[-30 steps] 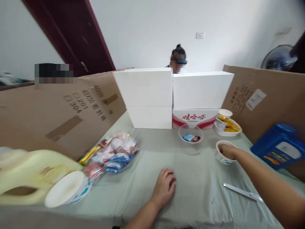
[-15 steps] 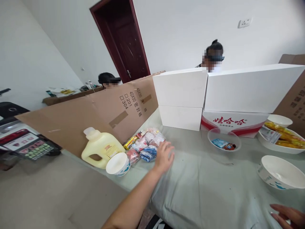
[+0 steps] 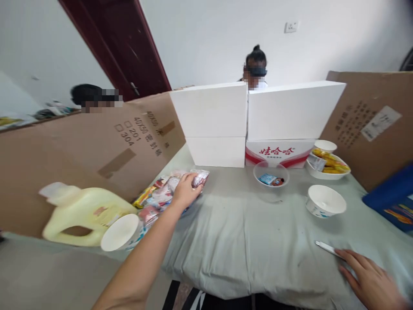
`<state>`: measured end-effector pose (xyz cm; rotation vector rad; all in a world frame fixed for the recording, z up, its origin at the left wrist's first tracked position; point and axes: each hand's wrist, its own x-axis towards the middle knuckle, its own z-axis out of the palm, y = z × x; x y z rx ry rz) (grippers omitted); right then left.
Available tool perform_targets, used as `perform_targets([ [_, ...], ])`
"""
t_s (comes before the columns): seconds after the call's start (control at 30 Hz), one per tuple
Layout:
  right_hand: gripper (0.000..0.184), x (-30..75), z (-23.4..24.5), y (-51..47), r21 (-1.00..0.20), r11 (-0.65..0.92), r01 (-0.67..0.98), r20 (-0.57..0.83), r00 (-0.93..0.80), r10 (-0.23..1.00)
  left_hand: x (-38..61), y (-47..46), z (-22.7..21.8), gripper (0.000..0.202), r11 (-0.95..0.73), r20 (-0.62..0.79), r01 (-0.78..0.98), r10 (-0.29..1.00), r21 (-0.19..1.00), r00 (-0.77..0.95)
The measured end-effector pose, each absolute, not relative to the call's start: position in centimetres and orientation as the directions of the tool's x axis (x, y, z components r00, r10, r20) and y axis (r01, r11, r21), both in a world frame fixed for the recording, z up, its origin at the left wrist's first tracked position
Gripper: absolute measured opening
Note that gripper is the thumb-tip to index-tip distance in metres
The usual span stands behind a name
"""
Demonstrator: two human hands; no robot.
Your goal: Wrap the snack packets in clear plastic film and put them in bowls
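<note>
My left hand [image 3: 184, 190] reaches over a pile of snack packets [image 3: 159, 196] at the table's left and closes on a pinkish packet [image 3: 200, 177] at the pile's far end. My right hand [image 3: 368, 280] lies open and flat on the grey-green cloth [image 3: 251, 232] at the lower right. Its fingertips are beside a thin white strip [image 3: 325, 247]. An empty white paper bowl [image 3: 325, 200] stands a little beyond that hand.
A yellow jug [image 3: 80, 211] and a tipped paper bowl [image 3: 121, 232] lie at the left. A clear bowl [image 3: 271, 173] with packets, a plate of yellow snacks [image 3: 327, 164], white boxes [image 3: 258, 122], cardboard walls [image 3: 97, 146] and a blue container [image 3: 392, 200] ring the table. A person [image 3: 255, 71] sits behind the boxes.
My left hand has gone from the middle of the cloth to the snack pile and closed on a packet. My right hand left the paper bowl and now rests flat near the strip.
</note>
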<state>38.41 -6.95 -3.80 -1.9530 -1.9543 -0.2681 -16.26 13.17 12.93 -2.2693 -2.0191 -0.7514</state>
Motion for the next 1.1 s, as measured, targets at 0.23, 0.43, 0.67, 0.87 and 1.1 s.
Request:
perform_targets([
  [0.23, 0.034, 37.1, -1.3, -6.7, -0.058, 0.004, 0.998, 0.291, 0.013, 0.957, -3.0, 3.4, 4.2, 0.048, -0.482, 0.455, 0.755, 0.847, 0.445, 0.273],
  [0.43, 0.030, 34.1, 1.1, -5.5, -0.216, 0.096, 0.972, 0.311, -0.025, 0.950, -0.5, -1.0, -0.7, 0.062, -0.638, 0.448, 0.614, 0.767, 0.465, 0.458],
  [0.67, 0.032, 21.5, 5.8, -2.6, -0.391, 0.410, 0.824, 0.245, -0.336, 0.909, -1.0, -0.6, 0.1, 0.035, -0.563, 0.486, 0.513, 0.824, 0.648, 0.291],
  [0.87, 0.032, 22.3, 6.1, -2.9, -0.379, 0.408, 0.831, 0.084, -0.408, 0.909, -0.9, -0.6, -1.1, 0.038, -0.444, 0.398, 0.517, 0.894, 0.732, 0.205],
  [1.1, 0.034, 34.6, 2.3, -5.6, -0.218, 0.123, 0.968, 0.177, -0.085, 0.981, -0.7, -0.2, -0.2, 0.028, -0.450, 0.360, 0.479, 0.892, 0.753, 0.272],
])
